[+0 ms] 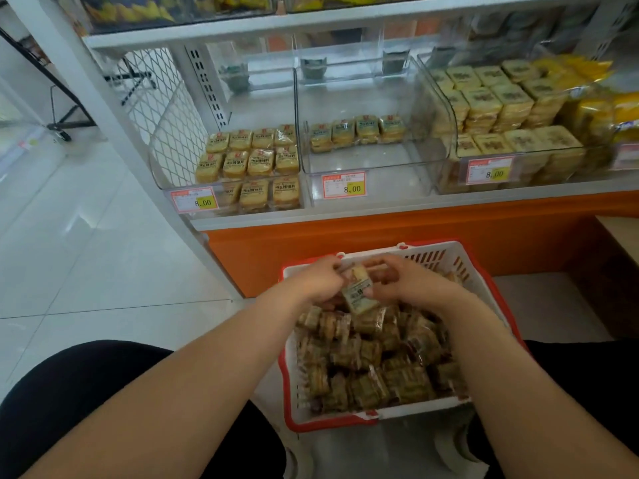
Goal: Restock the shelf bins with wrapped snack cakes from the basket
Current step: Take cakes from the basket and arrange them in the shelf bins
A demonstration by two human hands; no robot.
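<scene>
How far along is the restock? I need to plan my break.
Early to midway. The left bin looks well stocked; the middle bin holds one back row. Both the left hand and right hand hold one cake over a still-full basket.

clear glossy plastic bins [373,112], white plastic basket [446,261], shiny floor tiles [86,243].

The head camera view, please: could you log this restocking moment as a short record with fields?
basket: white basket with red rim, piled with wrapped cakes
held item: one wrapped snack cake, above the pile
left hand: left hand grips the cake's left side
right hand: right hand grips its right side
left bin: left bin, three rows of cakes
middle bin: middle bin, one row at the back
right bin: right bin, stacked high
</scene>
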